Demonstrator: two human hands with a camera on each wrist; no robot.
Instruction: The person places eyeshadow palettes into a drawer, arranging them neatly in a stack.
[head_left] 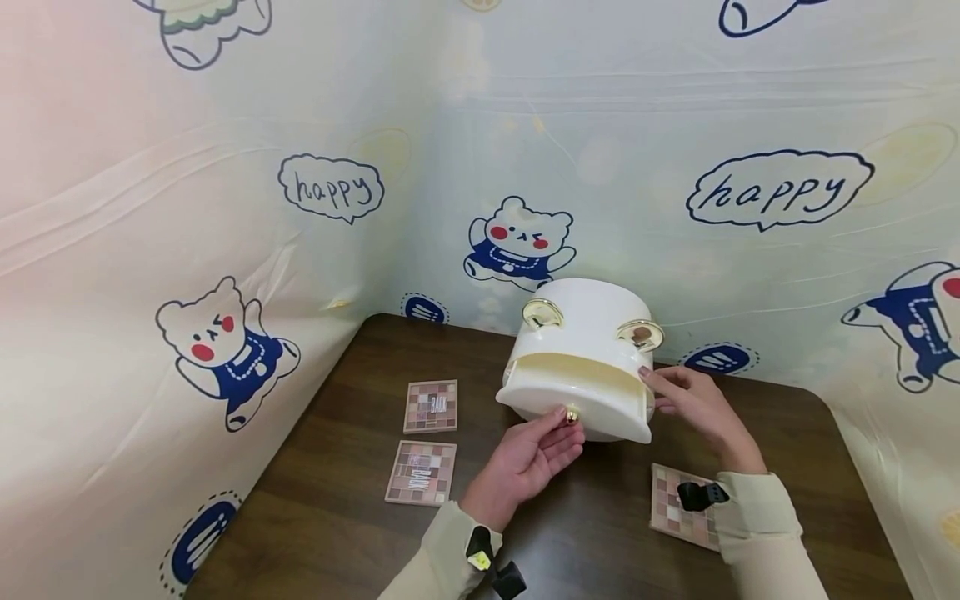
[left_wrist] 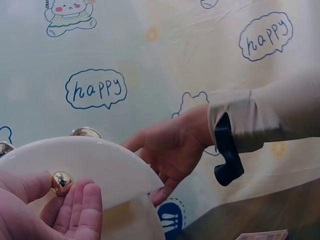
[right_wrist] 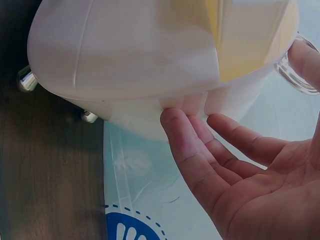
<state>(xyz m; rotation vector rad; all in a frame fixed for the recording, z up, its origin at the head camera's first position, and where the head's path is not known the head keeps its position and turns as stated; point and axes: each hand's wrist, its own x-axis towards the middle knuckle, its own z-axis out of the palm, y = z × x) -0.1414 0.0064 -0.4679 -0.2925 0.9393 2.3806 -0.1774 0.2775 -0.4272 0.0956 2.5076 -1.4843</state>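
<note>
A glossy white rounded cosmetics box (head_left: 600,310) with gold ring fittings (head_left: 543,313) stands at the back of the table in the head view. Its front drawer (head_left: 536,397) is partly out and shows a pale yellow inside. My left hand (head_left: 521,462) pinches the drawer's small gold knob (left_wrist: 62,183) between thumb and fingers. My right hand (head_left: 697,407) is at the box's right side. In the right wrist view, its fingertips (right_wrist: 175,120) touch the side wall, and the thumb (right_wrist: 306,62) lies near the rim by a ring.
Two eyeshadow palettes (head_left: 431,407) lie on the dark wooden table (head_left: 330,492), left of the box. A third palette (head_left: 670,505) sits at the right, partly hidden by my right wrist. A patterned cloth (head_left: 637,125) hangs closely behind the box.
</note>
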